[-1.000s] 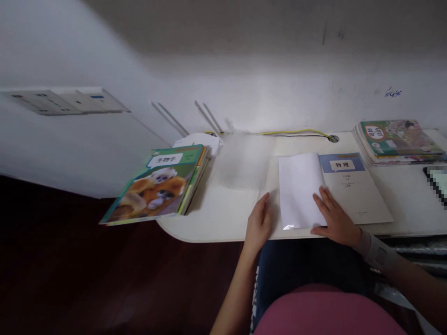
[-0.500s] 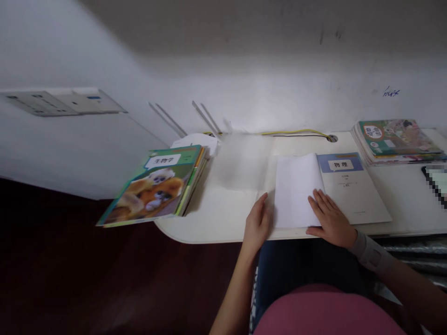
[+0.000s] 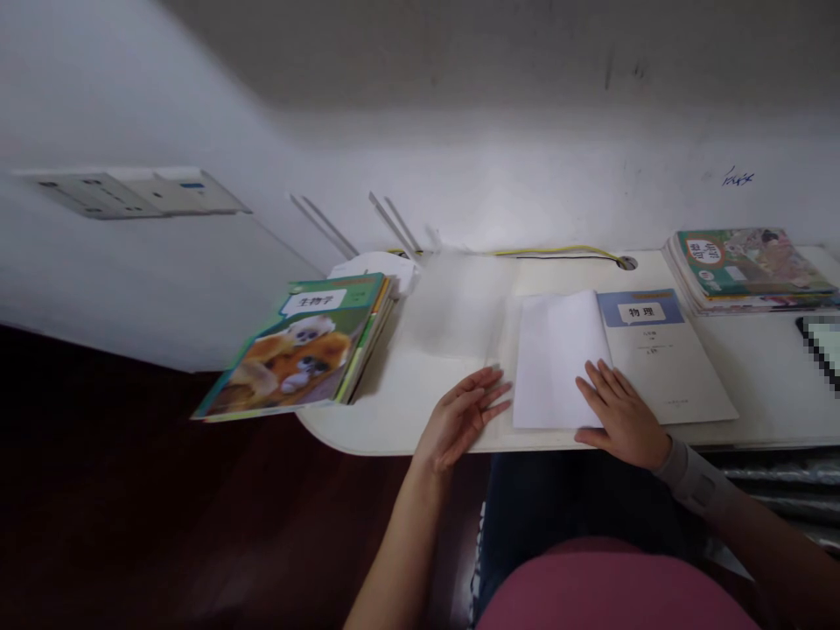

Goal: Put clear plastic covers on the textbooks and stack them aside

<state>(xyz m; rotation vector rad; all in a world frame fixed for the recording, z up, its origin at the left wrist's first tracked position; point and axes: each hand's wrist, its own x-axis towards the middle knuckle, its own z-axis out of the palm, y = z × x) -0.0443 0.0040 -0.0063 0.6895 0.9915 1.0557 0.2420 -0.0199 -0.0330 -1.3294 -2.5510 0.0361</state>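
A book with a blue and white title page (image 3: pixel 662 359) lies open on the white desk (image 3: pixel 381 429). Its white left leaf (image 3: pixel 555 359) curves up at the fold. My right hand (image 3: pixel 623 416) rests flat on the lower part of the book at the fold, fingers spread. To the left of the book, near the desk's front edge, my left hand (image 3: pixel 465 416) has its fingers apart and holds nothing. A translucent sheet or cover (image 3: pixel 459 306) lies on the desk beyond my left hand.
A stack of books with monkeys on top (image 3: pixel 295 350) overhangs the desk's left end. Behind it stands a white device with antennas (image 3: pixel 374 262). Another book stack (image 3: pixel 754 262) and a phone-like object (image 3: pixel 823 346) are at the right. A yellow cable (image 3: pixel 557 250) runs along the wall.
My left hand has moved left, away from the book's left edge, and its fingers have spread. My right hand stays on the book. The view has shifted slightly.
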